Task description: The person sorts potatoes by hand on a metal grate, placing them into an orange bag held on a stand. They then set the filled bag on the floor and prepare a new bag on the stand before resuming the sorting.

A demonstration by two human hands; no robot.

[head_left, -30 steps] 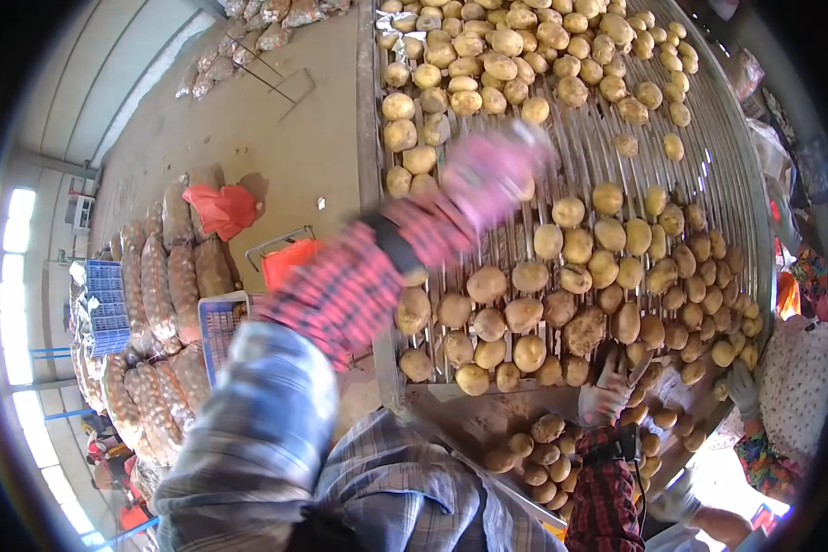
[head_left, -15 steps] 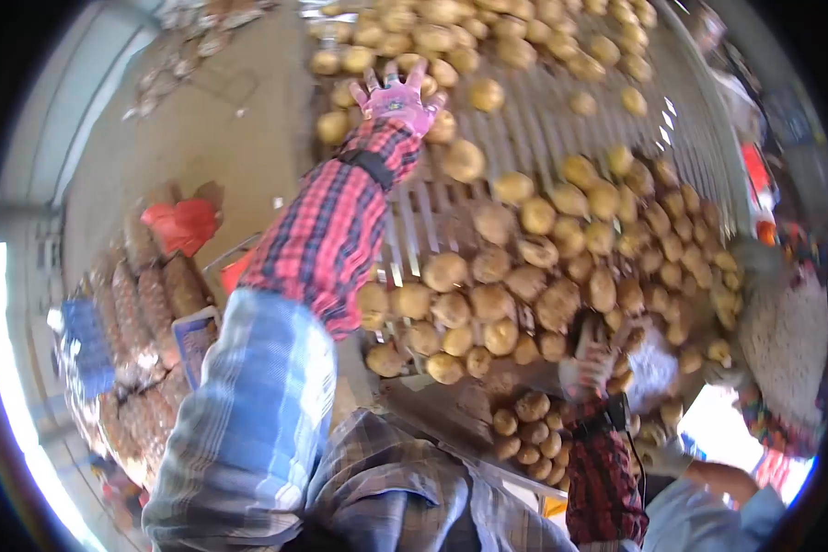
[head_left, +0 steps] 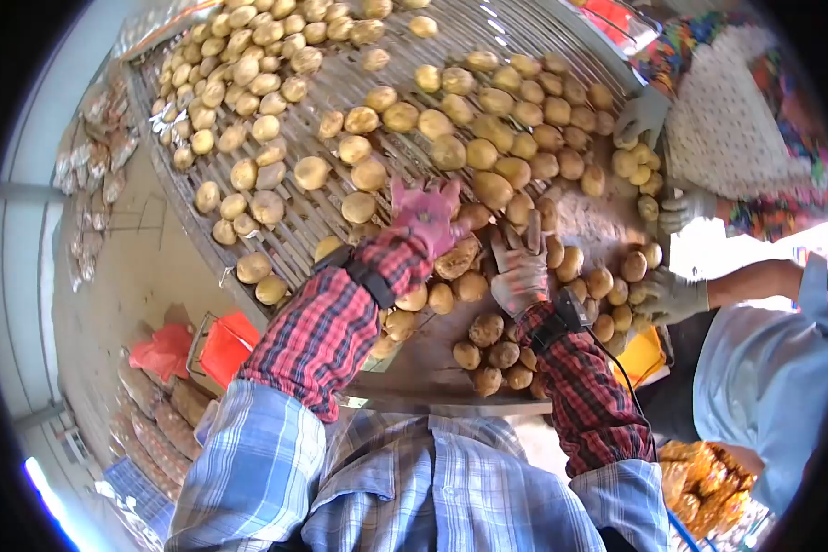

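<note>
My left hand [head_left: 425, 217], in a pink glove, lies over the potatoes [head_left: 492, 190] near the middle of the slatted table, fingers spread and nothing gripped. Just to its right, my right hand [head_left: 522, 271], in a pale, dirt-stained glove, rests against potatoes with its fingers apart. A rough brown potato [head_left: 457, 258] sits between the two hands. Below my right hand, several small darker potatoes [head_left: 486, 328] form a separate group near the table's front edge.
Slatted table [head_left: 285, 184] bears many potatoes [head_left: 248, 69] at upper left. Two co-workers' gloved hands [head_left: 642, 118] [head_left: 676, 296] reach in from the right. Red bags [head_left: 230, 348], filled sacks [head_left: 156, 446] and a yellow container [head_left: 641, 357] stand around it.
The view has turned and shifted. My left hand has come back from the far potatoes to beside my right hand. Co-workers' hands now show more clearly at the right.
</note>
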